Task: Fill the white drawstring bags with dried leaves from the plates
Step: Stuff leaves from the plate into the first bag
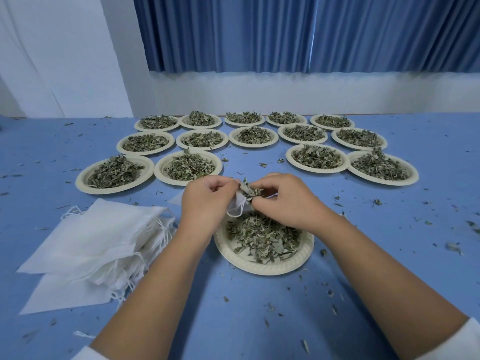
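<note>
Blue cloth [233,320] carries it all, crumbs scattered everywhere. Directly over the near plate [262,267] my left hand [205,201] pinches the bag [237,207] by its mouth, fingers curled, so spills should drop back onto that plate. My right hand [288,201] has its fingertips closed on a clump of leaves [250,189] at the opening, to stuff it in. Spare bags [91,242] lie left of the plate, within reach; full plates [287,157] wait beyond it.

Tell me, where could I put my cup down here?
Free: blue cloth right of the near plate, and the gap in the front plate row, only crumbs. Crowded: far plate rows, bag stack on the left.
</note>
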The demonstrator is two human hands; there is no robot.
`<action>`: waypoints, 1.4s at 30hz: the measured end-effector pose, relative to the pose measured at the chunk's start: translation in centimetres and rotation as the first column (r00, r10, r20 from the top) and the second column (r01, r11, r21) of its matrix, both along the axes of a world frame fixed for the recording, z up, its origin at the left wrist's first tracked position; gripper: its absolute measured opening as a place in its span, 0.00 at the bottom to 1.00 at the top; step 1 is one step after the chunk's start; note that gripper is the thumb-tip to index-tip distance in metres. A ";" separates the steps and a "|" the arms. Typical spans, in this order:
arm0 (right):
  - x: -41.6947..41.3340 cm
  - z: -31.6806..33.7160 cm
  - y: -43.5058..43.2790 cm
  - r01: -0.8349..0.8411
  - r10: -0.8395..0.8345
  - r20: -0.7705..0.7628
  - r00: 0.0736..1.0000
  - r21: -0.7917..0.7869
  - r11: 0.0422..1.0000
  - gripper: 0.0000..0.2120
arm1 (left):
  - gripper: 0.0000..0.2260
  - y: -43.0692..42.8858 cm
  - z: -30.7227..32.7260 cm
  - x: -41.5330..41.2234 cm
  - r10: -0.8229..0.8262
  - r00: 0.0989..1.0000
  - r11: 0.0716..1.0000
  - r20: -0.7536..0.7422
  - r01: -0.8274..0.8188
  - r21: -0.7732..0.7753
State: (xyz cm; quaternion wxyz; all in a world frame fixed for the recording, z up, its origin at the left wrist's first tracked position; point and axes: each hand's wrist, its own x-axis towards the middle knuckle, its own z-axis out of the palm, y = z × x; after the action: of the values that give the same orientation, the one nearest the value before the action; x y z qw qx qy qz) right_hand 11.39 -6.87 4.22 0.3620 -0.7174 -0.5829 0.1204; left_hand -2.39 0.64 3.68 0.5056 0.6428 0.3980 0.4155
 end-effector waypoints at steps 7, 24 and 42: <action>-0.7 0.4 -0.3 -0.034 0.047 -0.274 0.961 0.053 0.998 0.14 | 0.07 -0.1 0.1 -0.2 -0.002 1.000 0.999 -0.009 0.002 0.036; -0.2 0.2 0.0 0.032 -0.022 -0.344 0.939 0.026 0.999 0.03 | 0.07 -0.2 0.1 -0.1 0.002 1.000 0.999 0.000 -0.002 0.040; 0.1 0.2 -0.1 0.009 0.033 -0.552 0.833 0.072 0.997 0.09 | 0.08 -0.5 0.6 -0.2 -0.056 0.998 0.998 -0.026 0.057 0.037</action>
State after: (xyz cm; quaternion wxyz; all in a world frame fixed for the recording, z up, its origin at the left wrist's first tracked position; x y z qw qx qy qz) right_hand 11.44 -7.02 4.40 0.5398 -0.6349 -0.4618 0.3037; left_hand -2.61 0.14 4.25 0.5001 0.6683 0.3781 0.4004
